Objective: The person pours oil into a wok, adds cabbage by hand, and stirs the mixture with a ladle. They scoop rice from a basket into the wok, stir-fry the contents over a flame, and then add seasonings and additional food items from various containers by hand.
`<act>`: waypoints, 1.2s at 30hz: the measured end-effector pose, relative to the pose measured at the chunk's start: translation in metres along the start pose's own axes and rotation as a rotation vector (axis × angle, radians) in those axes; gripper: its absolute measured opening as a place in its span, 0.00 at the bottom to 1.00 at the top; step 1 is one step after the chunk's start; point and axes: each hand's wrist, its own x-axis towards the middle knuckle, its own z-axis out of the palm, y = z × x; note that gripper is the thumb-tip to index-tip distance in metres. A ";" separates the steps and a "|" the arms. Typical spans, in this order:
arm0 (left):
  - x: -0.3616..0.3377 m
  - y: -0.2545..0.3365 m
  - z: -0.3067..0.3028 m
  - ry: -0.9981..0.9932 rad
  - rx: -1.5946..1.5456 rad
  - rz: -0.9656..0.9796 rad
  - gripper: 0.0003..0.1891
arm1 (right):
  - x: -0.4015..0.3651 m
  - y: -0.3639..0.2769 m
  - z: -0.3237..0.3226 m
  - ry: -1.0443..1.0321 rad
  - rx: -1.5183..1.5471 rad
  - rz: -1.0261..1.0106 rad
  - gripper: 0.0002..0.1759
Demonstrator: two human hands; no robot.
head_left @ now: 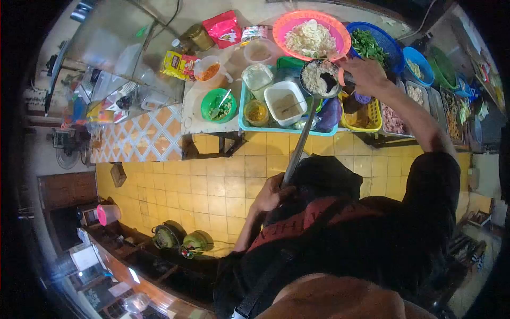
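Left hand [272, 192] is low by the torso, well short of the worktop's near edge, fist closed round a long grey metal tool handle [298, 143]. The handle slants up to the teal plastic tray [249, 126] at that edge. Right hand [366, 74] is stretched over the tray's far right corner, fingers curled on a short dark utensil [344, 80] at the rim of a round dark bowl of pale shredded food [317, 78]. Risk, my read: the crowded tray means the long handle could swing and knock tubs, and the bowl could tip toward the yellow plastic basket [374, 121].
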 end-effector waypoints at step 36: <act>0.001 0.001 0.002 0.100 -0.045 -0.017 0.14 | 0.019 -0.027 0.229 0.815 1.040 0.672 0.33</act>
